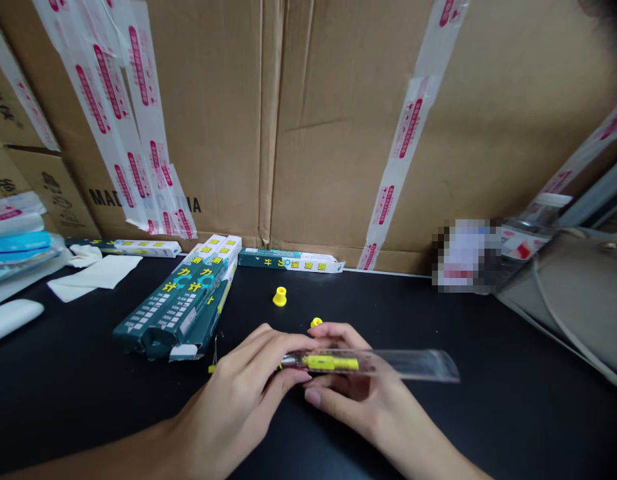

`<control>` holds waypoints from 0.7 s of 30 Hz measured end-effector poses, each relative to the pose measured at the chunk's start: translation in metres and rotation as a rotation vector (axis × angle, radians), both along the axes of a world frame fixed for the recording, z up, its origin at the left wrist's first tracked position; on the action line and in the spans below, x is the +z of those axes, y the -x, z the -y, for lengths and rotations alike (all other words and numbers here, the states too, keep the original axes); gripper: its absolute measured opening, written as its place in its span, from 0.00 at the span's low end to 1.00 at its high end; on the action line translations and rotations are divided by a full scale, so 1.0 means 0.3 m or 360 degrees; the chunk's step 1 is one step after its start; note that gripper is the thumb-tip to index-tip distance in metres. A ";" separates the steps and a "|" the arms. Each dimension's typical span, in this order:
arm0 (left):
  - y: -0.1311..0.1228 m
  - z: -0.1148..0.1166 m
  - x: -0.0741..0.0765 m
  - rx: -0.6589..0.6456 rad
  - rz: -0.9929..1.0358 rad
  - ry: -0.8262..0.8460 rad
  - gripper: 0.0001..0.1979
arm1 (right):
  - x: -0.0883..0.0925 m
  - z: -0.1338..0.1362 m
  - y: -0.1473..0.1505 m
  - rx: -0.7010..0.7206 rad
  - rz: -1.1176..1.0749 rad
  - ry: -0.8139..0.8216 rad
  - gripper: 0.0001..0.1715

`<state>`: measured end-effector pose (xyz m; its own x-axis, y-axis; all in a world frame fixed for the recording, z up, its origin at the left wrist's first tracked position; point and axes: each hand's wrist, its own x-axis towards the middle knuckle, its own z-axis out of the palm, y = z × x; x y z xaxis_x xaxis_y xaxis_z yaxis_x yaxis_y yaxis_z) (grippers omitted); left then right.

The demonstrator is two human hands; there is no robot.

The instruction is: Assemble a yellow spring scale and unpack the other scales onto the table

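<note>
My left hand is closed around the inner part of a tubular spring scale. Its metal and yellow core reaches rightward into a clear plastic tube. Around that tube my right hand is closed, with the thumb below and fingers behind it. A thin wire hook with a small yellow end shows left of my left hand; my hand hides what joins it. One yellow cap stands on the table beyond my hands. A second yellow cap sits just behind my right fingers, partly hidden.
Dark green and white spring scale boxes lie at the left on the black table. Another box rests against the large cardboard carton. White paper lies left; a clear bottle and grey bag are right.
</note>
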<state>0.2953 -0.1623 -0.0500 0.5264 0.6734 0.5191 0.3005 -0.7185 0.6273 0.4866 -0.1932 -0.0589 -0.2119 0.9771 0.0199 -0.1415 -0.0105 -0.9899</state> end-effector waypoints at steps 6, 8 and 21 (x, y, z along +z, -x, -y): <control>0.001 0.001 0.003 -0.0228 0.0180 -0.0111 0.21 | 0.038 -0.009 0.027 -0.0037 0.0627 -0.0272 0.19; 0.000 0.001 0.007 -0.0273 0.0266 -0.0077 0.21 | 0.029 -0.009 0.040 0.0021 0.0708 -0.0345 0.12; -0.030 -0.007 0.035 -0.0052 0.0935 0.0687 0.15 | -0.015 -0.052 0.162 -0.0165 0.0749 -0.0544 0.05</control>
